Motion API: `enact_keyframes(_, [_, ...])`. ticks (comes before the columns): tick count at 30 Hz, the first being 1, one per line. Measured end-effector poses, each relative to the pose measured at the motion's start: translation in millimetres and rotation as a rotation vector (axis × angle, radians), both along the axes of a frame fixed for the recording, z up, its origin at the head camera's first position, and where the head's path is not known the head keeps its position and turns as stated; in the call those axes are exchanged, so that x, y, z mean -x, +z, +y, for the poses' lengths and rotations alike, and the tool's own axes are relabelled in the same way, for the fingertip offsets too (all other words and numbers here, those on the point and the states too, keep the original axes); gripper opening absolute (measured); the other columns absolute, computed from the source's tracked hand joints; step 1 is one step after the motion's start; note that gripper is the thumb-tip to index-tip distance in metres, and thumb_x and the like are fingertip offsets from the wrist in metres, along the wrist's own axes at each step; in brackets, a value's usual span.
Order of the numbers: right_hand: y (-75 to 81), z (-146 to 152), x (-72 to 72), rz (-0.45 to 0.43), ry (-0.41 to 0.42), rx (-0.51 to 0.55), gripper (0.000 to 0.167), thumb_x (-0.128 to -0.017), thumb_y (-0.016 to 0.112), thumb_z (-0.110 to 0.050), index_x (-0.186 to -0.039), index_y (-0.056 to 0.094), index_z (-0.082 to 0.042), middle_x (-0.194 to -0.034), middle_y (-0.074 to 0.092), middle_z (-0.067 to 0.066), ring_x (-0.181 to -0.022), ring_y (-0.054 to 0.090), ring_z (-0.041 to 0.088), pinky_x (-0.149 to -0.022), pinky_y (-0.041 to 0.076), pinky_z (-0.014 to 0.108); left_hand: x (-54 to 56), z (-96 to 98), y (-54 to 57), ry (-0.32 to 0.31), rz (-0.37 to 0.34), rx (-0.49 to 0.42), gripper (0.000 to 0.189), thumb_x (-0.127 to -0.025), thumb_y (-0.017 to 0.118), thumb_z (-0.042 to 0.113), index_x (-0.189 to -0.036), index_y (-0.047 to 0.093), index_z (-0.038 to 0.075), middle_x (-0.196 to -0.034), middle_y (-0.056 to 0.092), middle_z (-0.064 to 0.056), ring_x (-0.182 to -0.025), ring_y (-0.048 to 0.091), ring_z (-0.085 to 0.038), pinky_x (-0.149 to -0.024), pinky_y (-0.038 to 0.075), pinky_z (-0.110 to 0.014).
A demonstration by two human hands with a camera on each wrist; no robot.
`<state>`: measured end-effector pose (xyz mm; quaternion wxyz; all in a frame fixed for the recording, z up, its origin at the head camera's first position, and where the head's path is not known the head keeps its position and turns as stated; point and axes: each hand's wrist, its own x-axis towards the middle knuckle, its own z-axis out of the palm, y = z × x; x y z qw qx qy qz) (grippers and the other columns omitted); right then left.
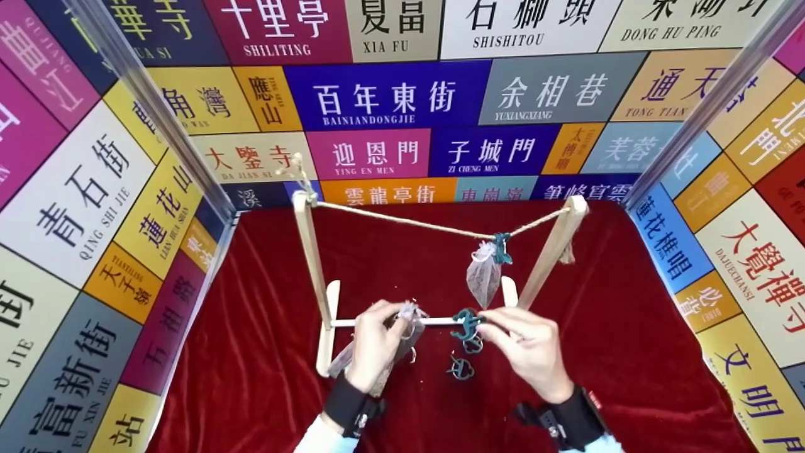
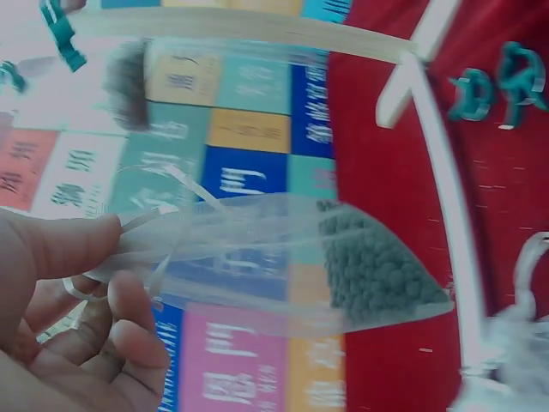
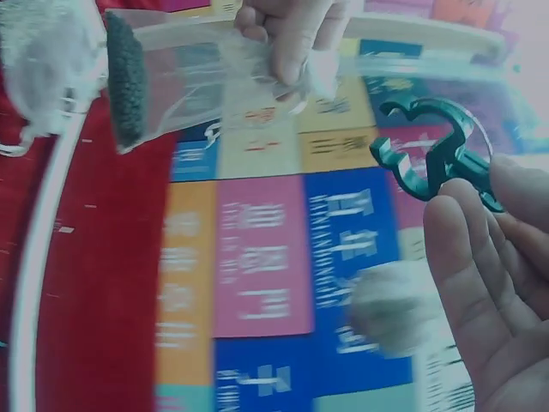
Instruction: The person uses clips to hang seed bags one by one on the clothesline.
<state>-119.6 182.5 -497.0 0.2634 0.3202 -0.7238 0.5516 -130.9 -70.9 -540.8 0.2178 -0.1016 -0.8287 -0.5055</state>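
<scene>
My left hand (image 1: 376, 340) pinches the gathered neck of a sheer drawstring pouch (image 2: 257, 257), whose tip is filled with small dark pellets. The right hand (image 1: 528, 349) holds a green plastic clip (image 3: 442, 159) between thumb and fingers, with the clip's curved jaws facing the pouch. Above the hands, another sheer pouch (image 1: 483, 280) hangs from the rope (image 1: 402, 219) by a green clip (image 1: 501, 248). Below the right hand, a loose green clip (image 1: 461, 368) lies on the red cloth, with another clip (image 1: 473, 344) just behind it.
A wooden frame (image 1: 312, 258) carries the sagging rope between two posts, with a white crossbar (image 1: 437, 321) low down. More pouches (image 1: 343, 358) lie on the red cloth (image 1: 264, 402) under my left hand. Colourful sign panels (image 1: 387, 94) wall the back and both sides.
</scene>
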Motion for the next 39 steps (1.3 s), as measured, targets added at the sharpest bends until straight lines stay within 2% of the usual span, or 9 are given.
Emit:
enact_keyframes(3, [26.7, -1, 3.3, 0.075, 0.005, 0.007, 0.031, -0.069, 0.08, 0.021, -0.098, 0.078, 0.01, -0.089, 0.075, 0.021, -0.08, 0.07, 0.013, -0.069, 0.052, 0.015, 4.8, 4.8, 17.8, -0.034, 0.044, -0.024, 0.017, -0.086, 0.077, -0.002, -0.1, 0.082, 0.006, -0.083, 0.074, -0.003, -0.073, 0.067, -0.014, -0.065, 0.057, -0.032])
enact_keyframes(6, [53.1, -4, 7.7, 0.157, -0.027, 0.003, 0.016, -0.081, 0.083, 0.004, -0.097, 0.079, 0.009, -0.088, 0.076, 0.02, -0.081, 0.071, 0.014, -0.075, 0.055, 0.016, 10.3, 11.5, 33.7, -0.063, 0.093, -0.039, 0.018, -0.086, 0.076, -0.003, -0.101, 0.082, 0.005, -0.084, 0.073, -0.006, -0.075, 0.069, -0.015, -0.067, 0.057, -0.03])
enact_keyframes(11, [90.0, -10, 18.3, 0.28, -0.12, -0.022, 0.028, -0.092, 0.08, -0.022, -0.094, 0.08, 0.005, -0.085, 0.076, 0.018, -0.076, 0.072, 0.018, -0.08, 0.055, 0.014, 22.2, 25.0, 56.9, -0.101, 0.174, -0.056, 0.017, -0.087, 0.074, -0.003, -0.102, 0.081, 0.002, -0.086, 0.073, -0.008, -0.078, 0.071, -0.017, -0.072, 0.059, -0.029])
enact_keyframes(14, [107.1, -12, 26.7, 0.306, -0.158, -0.033, 0.024, -0.09, 0.082, -0.019, -0.095, 0.081, 0.004, -0.085, 0.076, 0.017, -0.073, 0.071, 0.021, -0.079, 0.055, 0.013, 29.8, 32.8, 69.4, -0.114, 0.207, -0.068, 0.019, -0.087, 0.073, -0.004, -0.103, 0.08, 0.001, -0.086, 0.073, -0.009, -0.079, 0.071, -0.019, -0.073, 0.059, -0.03])
enact_keyframes(18, [124.1, -13, 37.6, 0.302, -0.206, -0.076, 0.017, -0.078, 0.086, 0.001, -0.095, 0.081, 0.002, -0.086, 0.076, 0.015, -0.072, 0.069, 0.022, -0.079, 0.053, 0.011, 40.0, 41.8, 82.6, -0.129, 0.195, -0.089, 0.02, -0.088, 0.07, -0.004, -0.105, 0.08, 0.001, -0.088, 0.073, -0.009, -0.081, 0.07, -0.018, -0.073, 0.059, -0.032])
enact_keyframes(21, [131.6, -12, 44.1, 0.283, -0.247, -0.124, 0.024, -0.072, 0.086, 0.009, -0.094, 0.082, 0.001, -0.085, 0.076, 0.012, -0.073, 0.069, 0.022, -0.08, 0.051, 0.01, 46.5, 46.5, 87.6, -0.138, 0.172, -0.096, 0.019, -0.091, 0.07, -0.003, -0.107, 0.08, 0.002, -0.09, 0.073, -0.008, -0.081, 0.069, -0.017, -0.072, 0.057, -0.03])
enact_keyframes(27, [134.0, -11, 54.7, 0.243, -0.286, -0.179, 0.019, -0.077, 0.084, 0.007, -0.094, 0.081, 0.0, -0.083, 0.075, 0.011, -0.073, 0.066, 0.023, -0.076, 0.045, 0.008, 55.8, 51.5, 90.1, -0.13, 0.155, -0.078, 0.021, -0.09, 0.069, -0.004, -0.108, 0.08, 0.001, -0.091, 0.073, -0.008, -0.08, 0.068, -0.017, -0.071, 0.054, -0.027])
enact_keyframes(34, [134.8, -12, 65.9, 0.309, -0.302, -0.215, 0.018, -0.077, 0.085, 0.004, -0.093, 0.082, 0.0, -0.082, 0.076, 0.012, -0.071, 0.053, 0.031, -0.069, 0.037, 0.035, 61.0, 55.2, 89.5, -0.125, 0.125, -0.067, 0.024, -0.089, 0.068, -0.005, -0.109, 0.079, 0.001, -0.092, 0.073, -0.009, -0.083, 0.069, -0.018, -0.074, 0.055, -0.029])
enact_keyframes(39, [135.5, -12, 71.7, 0.338, -0.312, -0.242, 0.016, -0.077, 0.084, 0.001, -0.093, 0.082, -0.001, -0.083, 0.076, 0.012, -0.071, 0.05, 0.033, -0.068, 0.035, 0.039, 64.3, 57.8, 86.5, -0.126, 0.112, -0.073, 0.025, -0.088, 0.067, -0.007, -0.109, 0.079, 0.001, -0.091, 0.073, -0.009, -0.079, 0.067, -0.017, -0.071, 0.053, -0.027])
